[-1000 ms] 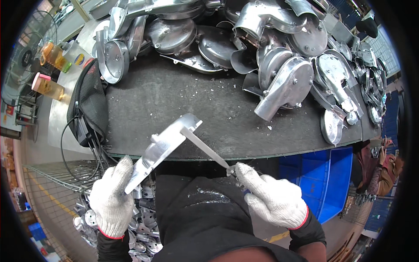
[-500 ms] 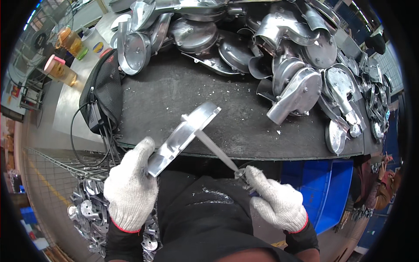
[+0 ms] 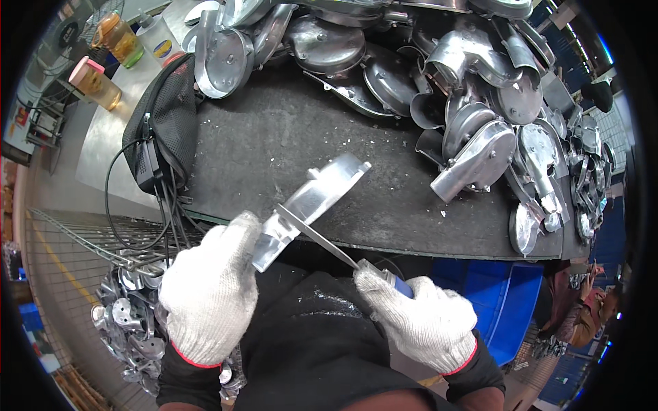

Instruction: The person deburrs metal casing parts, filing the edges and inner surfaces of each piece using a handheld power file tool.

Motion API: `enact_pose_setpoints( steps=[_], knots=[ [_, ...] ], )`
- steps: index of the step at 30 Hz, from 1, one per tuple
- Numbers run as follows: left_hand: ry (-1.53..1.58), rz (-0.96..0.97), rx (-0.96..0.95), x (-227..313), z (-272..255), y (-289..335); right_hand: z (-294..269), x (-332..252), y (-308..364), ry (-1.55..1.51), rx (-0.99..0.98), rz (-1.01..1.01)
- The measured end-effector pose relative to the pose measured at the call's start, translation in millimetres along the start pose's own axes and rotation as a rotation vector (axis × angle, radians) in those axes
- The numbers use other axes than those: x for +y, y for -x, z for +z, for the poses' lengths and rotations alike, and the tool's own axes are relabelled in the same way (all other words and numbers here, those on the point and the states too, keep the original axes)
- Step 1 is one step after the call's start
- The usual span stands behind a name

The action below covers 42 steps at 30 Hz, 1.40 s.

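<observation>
My left hand point(image 3: 209, 294), in a white knit glove, grips the lower end of a shiny cast metal housing point(image 3: 327, 193). The housing is tilted edge-on, its far end over the dark table mat. My right hand point(image 3: 421, 316), gloved the same way, is closed round the blue handle of a flat metal file point(image 3: 321, 239). The file's blade lies across the housing's edge near my left thumb, its tip pointing up and left. Part of the handle is hidden in the right glove.
A heap of metal housings point(image 3: 325, 44) covers the table's far side and right. A black mesh bag point(image 3: 168, 123) with cables sits at left, near two bottles point(image 3: 96, 82). A wire basket of metal parts point(image 3: 130, 315) stands lower left; a blue bin point(image 3: 480, 294) is at right.
The file has moved up and left along the housing toward my left thumb, with my right hand following. The housing has shifted slightly right, and the whole view has shifted a little.
</observation>
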State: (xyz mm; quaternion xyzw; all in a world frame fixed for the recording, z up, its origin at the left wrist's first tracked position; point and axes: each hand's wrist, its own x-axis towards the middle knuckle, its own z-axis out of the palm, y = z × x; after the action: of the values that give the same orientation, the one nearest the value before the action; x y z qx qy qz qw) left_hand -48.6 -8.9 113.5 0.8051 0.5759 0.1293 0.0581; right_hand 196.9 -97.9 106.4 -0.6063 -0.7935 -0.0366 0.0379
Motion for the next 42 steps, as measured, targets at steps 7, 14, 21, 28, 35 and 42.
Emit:
enact_pose_setpoints(
  steps=[7, 14, 21, 28, 35, 42],
  knots=[
    [0.036, -0.029, -0.041, 2.2, -2.5, -2.6, -2.6, 6.5, 2.7, -0.157, -0.15, -0.005],
    [0.038, -0.014, -0.037, 4.8, -2.3, -3.8, -10.3, 10.4, 4.1, -0.022, -0.13, 0.011],
    [0.051, -0.015, -0.048, 2.1, 0.1, -0.1, 6.6, 31.1, 4.8, -0.926, -0.265, -0.053],
    [0.062, -0.144, -0.053, 11.1, -0.5, 0.6, 10.7, 34.7, 10.8, -1.525, -0.824, 0.397],
    [0.059, -0.144, -0.024, 13.8, 0.5, 1.6, 14.9, 33.8, 11.4, -1.538, -0.851, 0.41],
    [0.067, -0.13, -0.017, 9.1, 2.1, 2.2, 15.3, 31.7, 13.9, -1.448, -0.856, 0.429]
  ],
)
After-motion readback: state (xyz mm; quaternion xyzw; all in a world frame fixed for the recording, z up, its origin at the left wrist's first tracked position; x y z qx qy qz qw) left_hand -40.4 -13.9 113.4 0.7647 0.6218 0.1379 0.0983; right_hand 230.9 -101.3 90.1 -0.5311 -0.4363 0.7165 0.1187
